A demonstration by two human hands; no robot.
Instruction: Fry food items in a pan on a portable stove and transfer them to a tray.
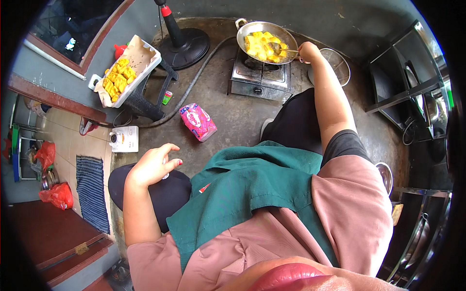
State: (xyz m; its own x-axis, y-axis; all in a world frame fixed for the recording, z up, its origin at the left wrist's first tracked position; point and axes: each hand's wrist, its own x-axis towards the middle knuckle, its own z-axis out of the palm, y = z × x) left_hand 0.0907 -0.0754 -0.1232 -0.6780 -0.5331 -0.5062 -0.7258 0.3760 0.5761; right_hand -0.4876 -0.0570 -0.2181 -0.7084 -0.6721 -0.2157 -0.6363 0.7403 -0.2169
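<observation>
My right hand is closed on the handle of a metal spatula, whose head lies among yellow pieces of food in oil. They fill the middle of a metal wok on a single-burner gas stove. My left hand rests over my left knee, thumb and forefinger apart; something small and white shows partly behind its fingers, and I cannot tell whether it is gripped. Farther up on the left, a white tray lined with brown paper holds more yellow fried pieces.
A pink plastic-wrapped pack lies on the floor, left of the stove. A grey hose curves past it towards a white appliance. Behind stands a black round fan base. At the right are a round wire strainer and metal racks.
</observation>
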